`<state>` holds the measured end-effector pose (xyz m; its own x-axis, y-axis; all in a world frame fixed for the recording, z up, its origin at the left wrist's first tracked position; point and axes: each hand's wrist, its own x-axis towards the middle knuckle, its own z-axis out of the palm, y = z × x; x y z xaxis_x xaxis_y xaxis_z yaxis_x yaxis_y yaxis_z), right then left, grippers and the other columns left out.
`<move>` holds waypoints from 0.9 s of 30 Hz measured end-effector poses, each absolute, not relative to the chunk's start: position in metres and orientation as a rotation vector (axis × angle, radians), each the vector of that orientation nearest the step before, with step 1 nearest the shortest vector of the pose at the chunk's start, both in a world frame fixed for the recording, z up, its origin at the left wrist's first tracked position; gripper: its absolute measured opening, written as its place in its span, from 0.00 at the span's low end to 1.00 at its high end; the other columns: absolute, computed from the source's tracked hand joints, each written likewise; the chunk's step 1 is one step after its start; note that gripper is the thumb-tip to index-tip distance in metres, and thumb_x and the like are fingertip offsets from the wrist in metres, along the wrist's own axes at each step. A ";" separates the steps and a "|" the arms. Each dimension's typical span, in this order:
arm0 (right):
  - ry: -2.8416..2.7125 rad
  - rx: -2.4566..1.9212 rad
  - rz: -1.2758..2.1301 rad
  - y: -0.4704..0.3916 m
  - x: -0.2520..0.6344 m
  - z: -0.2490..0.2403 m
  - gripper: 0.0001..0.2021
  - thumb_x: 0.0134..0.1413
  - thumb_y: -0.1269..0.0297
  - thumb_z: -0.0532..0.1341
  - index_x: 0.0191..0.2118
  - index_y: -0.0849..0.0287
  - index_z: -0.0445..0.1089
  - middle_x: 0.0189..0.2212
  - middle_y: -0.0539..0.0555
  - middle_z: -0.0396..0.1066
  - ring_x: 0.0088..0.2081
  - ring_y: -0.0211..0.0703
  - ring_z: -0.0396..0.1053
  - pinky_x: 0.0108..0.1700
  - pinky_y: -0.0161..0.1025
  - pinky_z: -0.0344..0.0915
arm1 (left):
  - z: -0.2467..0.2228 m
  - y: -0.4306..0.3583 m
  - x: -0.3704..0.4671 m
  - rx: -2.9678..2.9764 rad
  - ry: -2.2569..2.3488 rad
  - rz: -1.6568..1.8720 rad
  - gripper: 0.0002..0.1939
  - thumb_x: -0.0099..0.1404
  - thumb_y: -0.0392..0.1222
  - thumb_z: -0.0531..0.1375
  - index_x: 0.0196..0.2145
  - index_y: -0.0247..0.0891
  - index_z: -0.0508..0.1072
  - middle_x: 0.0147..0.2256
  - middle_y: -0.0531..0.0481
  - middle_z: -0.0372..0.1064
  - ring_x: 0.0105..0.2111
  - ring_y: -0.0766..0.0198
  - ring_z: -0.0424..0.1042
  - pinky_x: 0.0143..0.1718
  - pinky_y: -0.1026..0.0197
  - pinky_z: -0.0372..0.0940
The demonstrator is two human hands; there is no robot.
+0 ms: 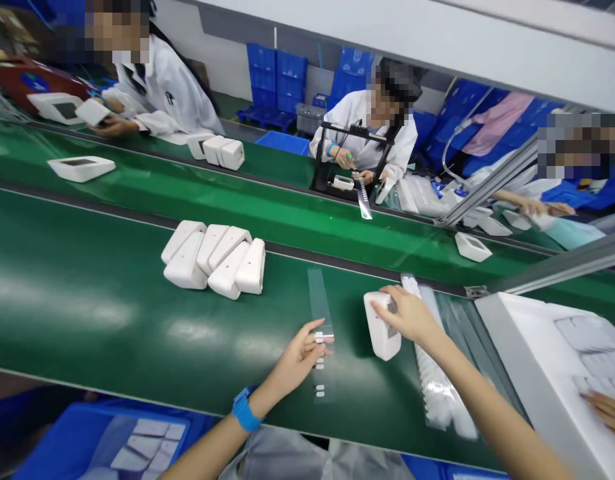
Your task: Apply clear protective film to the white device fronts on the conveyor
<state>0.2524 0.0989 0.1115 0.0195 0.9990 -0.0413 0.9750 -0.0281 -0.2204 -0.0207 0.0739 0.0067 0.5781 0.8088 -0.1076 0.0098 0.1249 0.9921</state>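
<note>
My right hand (404, 313) grips a white plastic device (382, 330) by its upper end, above the green work surface (122, 347). Left of it, my left hand (304, 353) rests at a clear strip (319, 297) that bears small white stickers. Its thumb and fingers are bent together over the strip; whether they pinch a sticker is too small to tell. A blue band circles my left wrist. Several white devices (227, 260) lie in a cluster farther left. Sheets of small white parts (437, 380) lie beneath and beside my right forearm.
A white foam box (542, 373) stands at the right edge. Beyond the surface runs a green conveyor (297, 220) with more devices and a black frame (354, 160). People in white coats work behind it. A blue crate (72, 433) is at the lower left. A metal post slants at right.
</note>
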 end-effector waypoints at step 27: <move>-1.568 -1.247 0.509 -0.009 0.184 0.045 0.08 0.59 0.75 0.63 0.38 0.54 0.74 0.37 0.53 0.73 0.41 0.43 0.74 0.44 0.42 0.73 | 0.022 0.003 0.031 1.430 1.093 0.846 0.13 0.69 0.39 0.55 0.49 0.41 0.72 0.46 0.48 0.79 0.46 0.59 0.79 0.45 0.62 0.73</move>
